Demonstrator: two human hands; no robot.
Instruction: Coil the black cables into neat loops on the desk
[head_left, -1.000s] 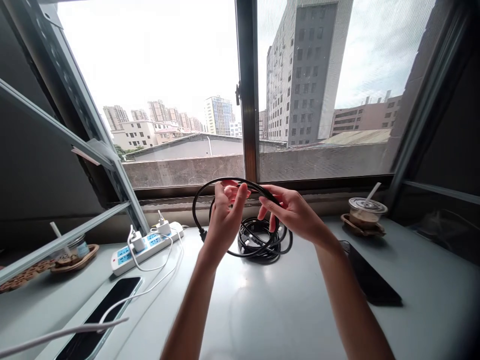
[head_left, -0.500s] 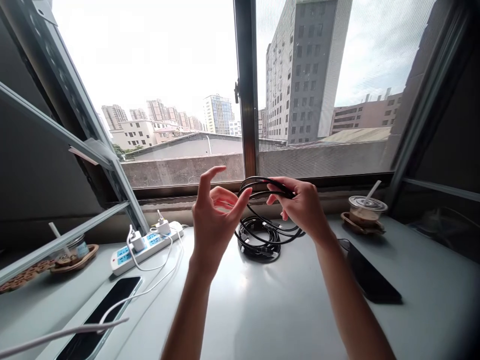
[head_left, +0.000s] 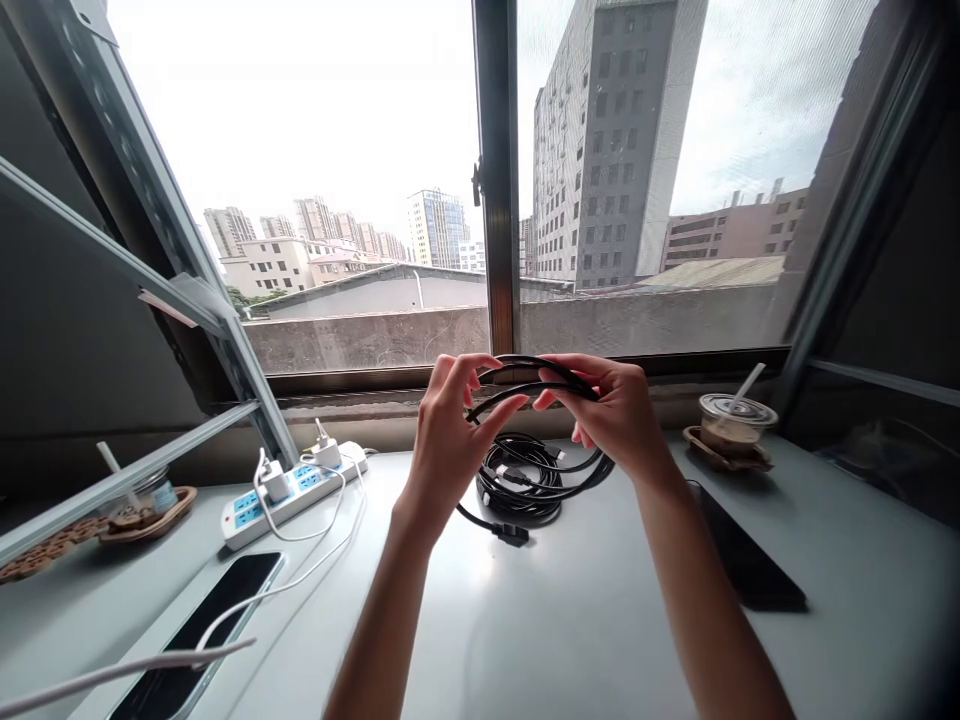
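Observation:
My right hand point(head_left: 611, 405) pinches several loops of a black cable point(head_left: 562, 368) above the table. At the left side of the same loops, my left hand point(head_left: 457, 420) has its fingers curled round the cable. One cable end with a black plug point(head_left: 511, 534) hangs below my left hand, in front of the pile. Behind and beneath the held loops, a coiled pile of black cables point(head_left: 517, 505) lies on the table, with small white or shiny connector parts among it.
On the left are a white power strip point(head_left: 300, 490) with chargers and white cords, and a phone point(head_left: 202, 630). At the right lie a black phone point(head_left: 750, 550) and a lidded drink cup point(head_left: 731, 425) on a brown holder. A window point(head_left: 502, 200) stands behind.
My left hand has moved right and its spread fingers have closed on the loops. A black plug on a cable end now shows below it. My right hand has shifted slightly right.

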